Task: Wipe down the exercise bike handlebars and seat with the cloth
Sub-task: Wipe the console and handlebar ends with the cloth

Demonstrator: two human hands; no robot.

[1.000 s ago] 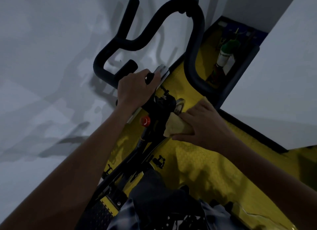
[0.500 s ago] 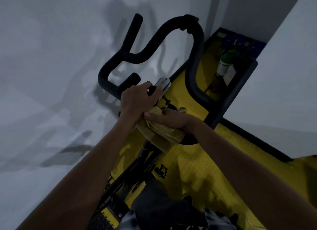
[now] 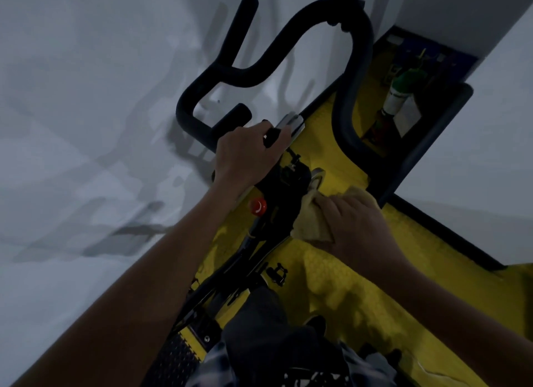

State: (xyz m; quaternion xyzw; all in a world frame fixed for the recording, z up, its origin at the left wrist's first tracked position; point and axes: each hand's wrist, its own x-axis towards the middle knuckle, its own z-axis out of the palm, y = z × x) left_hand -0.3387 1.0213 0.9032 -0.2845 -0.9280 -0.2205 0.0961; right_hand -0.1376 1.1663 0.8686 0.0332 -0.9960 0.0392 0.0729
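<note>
From the head view, the left hand [image 3: 245,155] was curled round the middle of the black handlebars [image 3: 288,40], fingers wrapped over a dark grip. The right hand [image 3: 354,222] had its fingers folded over a bunched yellow cloth [image 3: 310,217], pressing it against the bike's black stem just beside a red knob [image 3: 258,206]. Yellow floor [image 3: 346,285] lay beneath. The seat's position could not be made out.

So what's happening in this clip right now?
A person is cleaning an exercise bike, seen from above. The left hand grips the centre of the black handlebars to steady them. The right hand holds a yellow cloth against the bike's frame, beside the red knob. The seat is not clearly visible.
</note>
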